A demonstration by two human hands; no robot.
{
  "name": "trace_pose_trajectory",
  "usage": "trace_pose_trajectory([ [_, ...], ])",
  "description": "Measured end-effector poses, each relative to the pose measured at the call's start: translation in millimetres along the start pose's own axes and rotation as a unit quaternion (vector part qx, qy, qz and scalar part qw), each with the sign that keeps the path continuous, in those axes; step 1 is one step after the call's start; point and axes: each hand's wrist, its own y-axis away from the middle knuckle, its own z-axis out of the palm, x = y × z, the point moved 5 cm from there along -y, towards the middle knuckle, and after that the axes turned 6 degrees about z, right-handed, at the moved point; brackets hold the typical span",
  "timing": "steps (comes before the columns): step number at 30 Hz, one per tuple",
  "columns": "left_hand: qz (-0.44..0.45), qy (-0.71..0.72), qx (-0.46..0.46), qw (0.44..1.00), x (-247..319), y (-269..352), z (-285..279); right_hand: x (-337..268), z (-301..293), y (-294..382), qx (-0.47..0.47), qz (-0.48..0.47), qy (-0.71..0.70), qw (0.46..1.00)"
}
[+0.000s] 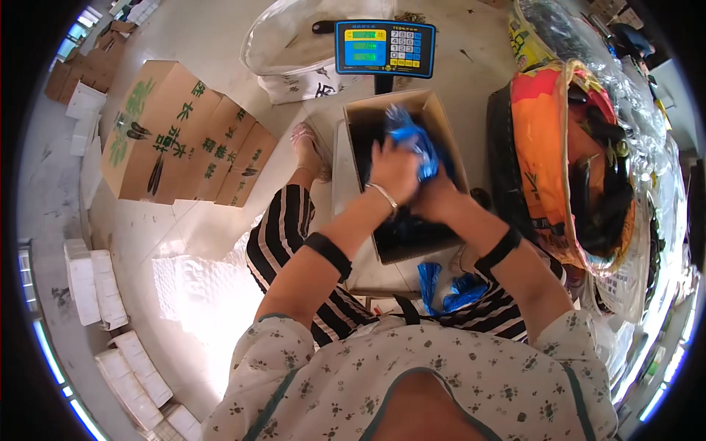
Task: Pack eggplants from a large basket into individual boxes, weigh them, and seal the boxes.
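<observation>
In front of me an open cardboard carton rests on a platform scale. My left hand, with a bracelet at the wrist, and my right hand are inside it, close together. Between them is a crumpled piece of shiny blue plastic film, which both hands grip. Motion blurs the fingers and the film. Dark contents fill the carton's lower part, too shadowed to identify. The scale's display stands beyond the carton's far end, with lit green readouts and a keypad.
To the right an orange woven sack holds eggplants. Closed cardboard cartons stand at left. A white woven sack lies open behind the display. More blue film lies by my lap. White foam boxes line the left wall.
</observation>
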Motion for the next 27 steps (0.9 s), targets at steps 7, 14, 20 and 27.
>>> trace_pose_trajectory([
  [7, 0.014, 0.011, -0.297, 0.955, 27, 48, 50, -33, -76, 104, 0.070, -0.022, -0.292, 0.954],
  [14, 0.077, -0.147, -0.191, 0.968, 58, 112, -80, -62, -112, 142, 0.168, 0.024, -0.190, 0.967],
  [20, -0.065, -0.013, 0.143, 0.987, -16, 272, -194, -108, -62, 106, 0.180, -0.046, -0.154, 0.970],
  [27, -0.588, -0.112, 0.025, 0.801, -148, 654, -79, -140, -23, 70, 0.112, -0.013, -0.023, 0.993],
])
